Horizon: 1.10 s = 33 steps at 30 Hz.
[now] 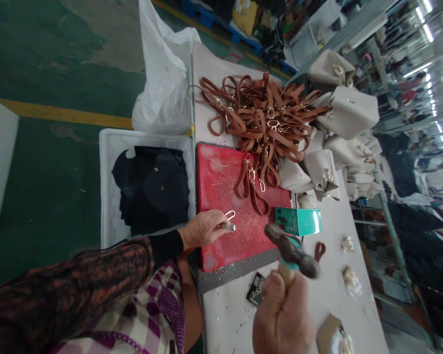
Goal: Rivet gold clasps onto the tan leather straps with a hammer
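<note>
My left hand (205, 228) is closed around a short metal punch (228, 226) above the red work pad (217, 182). An oblong metal ring (230, 215) shows just beyond those fingers; what it is joined to is hidden under the hand. In my right hand (282, 314) is a hammer, gripped by its handle. The hammer's head (291, 250) is raised above the table, slightly blurred. Further up the pad lie brown leather straps (251, 189) with gold-coloured rings and clasps.
Brown straps (258, 110) are heaped at the table's far end, with beige bags (349, 113) beside them. A green box-shaped device (299, 221) stands right of the pad. Dark pieces lie in a white crate (109, 187) at left. A small black box (256, 289) sits near my right hand.
</note>
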Each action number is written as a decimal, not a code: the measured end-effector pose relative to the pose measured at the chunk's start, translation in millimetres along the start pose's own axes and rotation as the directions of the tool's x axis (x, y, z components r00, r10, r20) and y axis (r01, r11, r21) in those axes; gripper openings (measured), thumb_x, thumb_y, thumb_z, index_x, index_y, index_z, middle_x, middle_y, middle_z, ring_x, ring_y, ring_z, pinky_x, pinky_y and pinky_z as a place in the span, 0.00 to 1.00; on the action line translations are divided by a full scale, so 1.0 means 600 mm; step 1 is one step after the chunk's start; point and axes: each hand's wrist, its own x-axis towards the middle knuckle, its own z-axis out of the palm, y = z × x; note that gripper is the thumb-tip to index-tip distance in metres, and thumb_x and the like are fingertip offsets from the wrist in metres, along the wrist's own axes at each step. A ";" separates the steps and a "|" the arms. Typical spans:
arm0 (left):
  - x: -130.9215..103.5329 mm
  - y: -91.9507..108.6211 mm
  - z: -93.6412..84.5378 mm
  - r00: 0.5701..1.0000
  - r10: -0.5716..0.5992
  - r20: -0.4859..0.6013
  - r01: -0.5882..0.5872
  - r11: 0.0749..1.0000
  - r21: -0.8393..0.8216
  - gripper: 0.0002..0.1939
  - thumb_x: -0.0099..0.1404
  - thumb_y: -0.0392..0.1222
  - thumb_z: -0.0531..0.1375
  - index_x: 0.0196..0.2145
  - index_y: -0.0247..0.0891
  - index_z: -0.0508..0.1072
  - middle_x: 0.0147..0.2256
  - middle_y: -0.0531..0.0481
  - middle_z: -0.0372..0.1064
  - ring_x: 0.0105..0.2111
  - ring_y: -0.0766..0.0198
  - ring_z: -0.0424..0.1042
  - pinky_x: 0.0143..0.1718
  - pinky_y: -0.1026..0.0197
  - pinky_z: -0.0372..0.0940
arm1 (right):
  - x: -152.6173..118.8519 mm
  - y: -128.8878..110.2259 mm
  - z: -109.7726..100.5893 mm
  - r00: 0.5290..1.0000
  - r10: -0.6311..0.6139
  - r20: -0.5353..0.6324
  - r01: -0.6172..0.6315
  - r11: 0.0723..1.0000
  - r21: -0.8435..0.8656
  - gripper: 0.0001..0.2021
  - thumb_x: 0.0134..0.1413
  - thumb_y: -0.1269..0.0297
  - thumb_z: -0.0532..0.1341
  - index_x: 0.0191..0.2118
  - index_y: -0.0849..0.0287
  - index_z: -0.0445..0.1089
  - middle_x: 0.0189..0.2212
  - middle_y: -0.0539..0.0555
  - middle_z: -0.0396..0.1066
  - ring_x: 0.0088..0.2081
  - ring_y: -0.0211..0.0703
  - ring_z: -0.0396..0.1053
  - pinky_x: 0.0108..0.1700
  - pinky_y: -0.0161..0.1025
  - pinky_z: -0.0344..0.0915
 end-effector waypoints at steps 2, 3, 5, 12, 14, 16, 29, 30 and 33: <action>-0.001 -0.001 0.000 1.000 0.003 -0.001 -0.003 1.000 0.003 0.04 0.66 0.37 0.59 0.33 0.36 0.69 0.28 0.53 0.66 0.27 0.66 0.65 0.31 0.65 0.62 | -0.002 0.000 0.009 1.000 -0.015 0.001 0.015 1.000 0.007 0.17 0.67 0.54 0.46 0.38 0.59 0.66 0.20 0.54 0.72 0.18 0.46 0.70 0.19 0.36 0.56; -0.001 -0.001 0.000 1.000 0.008 -0.002 -0.008 1.000 0.004 0.03 0.66 0.37 0.58 0.33 0.36 0.69 0.28 0.52 0.66 0.27 0.66 0.66 0.32 0.65 0.62 | 0.000 -0.001 0.017 0.995 -0.062 0.073 0.059 0.997 0.047 0.17 0.68 0.55 0.45 0.39 0.59 0.66 0.21 0.54 0.73 0.19 0.46 0.71 0.19 0.36 0.57; -0.002 -0.002 0.001 1.000 0.021 0.000 -0.021 1.000 0.010 0.03 0.66 0.36 0.57 0.33 0.36 0.68 0.29 0.51 0.67 0.28 0.65 0.66 0.32 0.64 0.63 | 0.006 -0.001 0.032 0.960 -0.157 0.231 0.127 0.982 0.139 0.17 0.68 0.56 0.43 0.43 0.59 0.66 0.25 0.55 0.75 0.20 0.45 0.72 0.19 0.36 0.57; 0.000 -0.002 0.002 1.000 0.013 0.014 -0.013 0.999 0.046 0.04 0.67 0.38 0.59 0.33 0.36 0.69 0.27 0.52 0.66 0.27 0.66 0.65 0.33 0.64 0.62 | 0.012 0.012 -0.030 0.987 0.142 -0.079 -0.133 0.985 0.113 0.17 0.65 0.53 0.47 0.39 0.56 0.69 0.16 0.51 0.67 0.13 0.43 0.63 0.17 0.37 0.55; -0.001 -0.003 0.002 1.000 0.016 0.017 -0.017 0.999 0.044 0.05 0.67 0.38 0.58 0.33 0.36 0.69 0.27 0.52 0.66 0.28 0.65 0.65 0.33 0.64 0.62 | 0.006 0.014 -0.026 0.990 0.124 -0.066 -0.109 0.976 0.190 0.19 0.66 0.55 0.45 0.38 0.56 0.70 0.15 0.52 0.66 0.13 0.43 0.64 0.18 0.38 0.58; -0.001 -0.004 0.002 0.999 0.028 0.016 -0.028 0.999 0.040 0.05 0.67 0.38 0.57 0.33 0.36 0.69 0.28 0.51 0.67 0.28 0.65 0.65 0.33 0.63 0.63 | 0.005 0.012 0.000 0.997 0.005 0.073 -0.022 0.974 0.226 0.20 0.67 0.55 0.44 0.37 0.57 0.69 0.18 0.54 0.70 0.17 0.45 0.68 0.19 0.38 0.59; -0.001 -0.007 0.002 0.999 0.040 0.025 -0.041 0.998 0.049 0.06 0.68 0.40 0.57 0.34 0.36 0.69 0.29 0.50 0.68 0.29 0.64 0.67 0.34 0.62 0.64 | -0.002 0.020 0.020 0.990 -0.028 0.139 -0.005 0.973 0.232 0.20 0.66 0.54 0.45 0.38 0.60 0.69 0.21 0.56 0.72 0.19 0.44 0.69 0.21 0.36 0.59; -0.001 -0.008 0.002 0.999 0.046 0.026 -0.048 0.998 0.046 0.07 0.68 0.41 0.56 0.34 0.35 0.69 0.29 0.49 0.68 0.30 0.64 0.67 0.35 0.62 0.64 | -0.001 0.020 0.032 0.974 -0.066 0.215 0.015 0.974 0.228 0.19 0.66 0.53 0.45 0.38 0.59 0.68 0.22 0.56 0.73 0.20 0.45 0.70 0.20 0.36 0.58; -0.001 -0.009 0.002 0.998 0.058 0.032 -0.060 0.997 0.044 0.08 0.69 0.43 0.56 0.35 0.36 0.70 0.30 0.49 0.68 0.30 0.64 0.68 0.35 0.63 0.64 | 0.008 0.026 0.044 0.973 0.004 0.232 -0.044 0.985 0.168 0.20 0.66 0.50 0.45 0.39 0.58 0.67 0.24 0.55 0.73 0.21 0.46 0.70 0.21 0.36 0.56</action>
